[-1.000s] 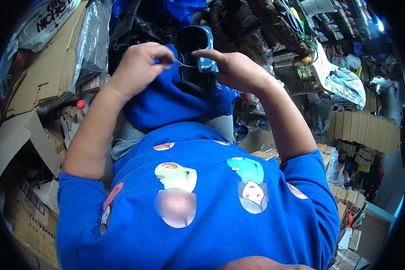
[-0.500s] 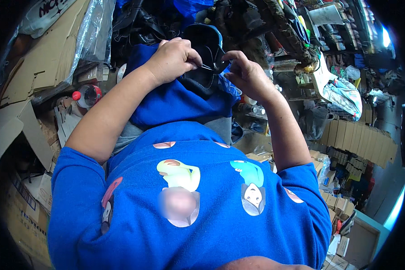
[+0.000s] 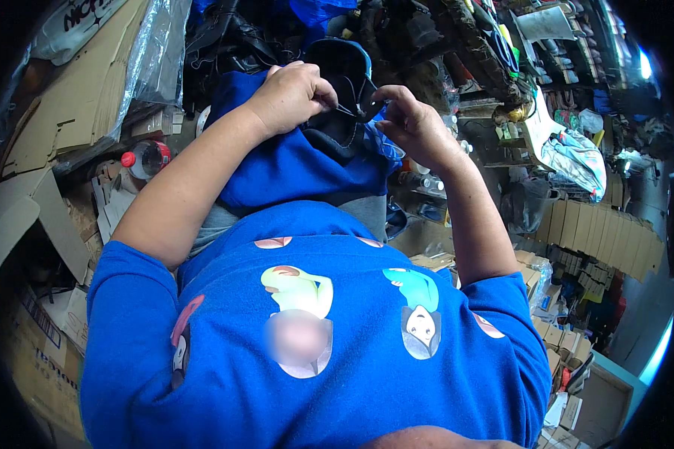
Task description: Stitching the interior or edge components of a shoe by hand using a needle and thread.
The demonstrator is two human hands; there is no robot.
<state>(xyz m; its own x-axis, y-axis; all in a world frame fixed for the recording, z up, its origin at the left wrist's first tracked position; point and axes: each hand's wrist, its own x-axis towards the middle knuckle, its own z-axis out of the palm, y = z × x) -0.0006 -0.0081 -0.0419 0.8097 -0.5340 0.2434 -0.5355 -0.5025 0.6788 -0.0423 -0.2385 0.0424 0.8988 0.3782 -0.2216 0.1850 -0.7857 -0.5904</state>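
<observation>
Over my lap lies a blue cloth [image 3: 266,176], with a black shoe [image 3: 341,142] on it. The shoe has a blue edge and a line of pale stitching; its opening faces up. My left hand [image 3: 296,96] is closed in a pinch over the shoe's left side, on a thin pale strand [image 3: 344,110], a lace or thread; I cannot tell which. From the right, my right hand [image 3: 410,123] grips a black flap of the shoe [image 3: 368,101] between curled index finger and thumb. The strand runs between the two hands.
To my left are a red-capped bottle [image 3: 145,159], flattened cardboard [image 3: 75,97] and clear plastic wrap [image 3: 157,56]. Black scraps [image 3: 228,41] lie beyond the shoe. On the right stand a cluttered rack [image 3: 494,67], a white chair-like frame [image 3: 535,123] with cloth, and stacked boxes [image 3: 599,236].
Both hands keep almost the same place at the shoe. The right fingers have shifted very slightly, and the pale strand shows a little less.
</observation>
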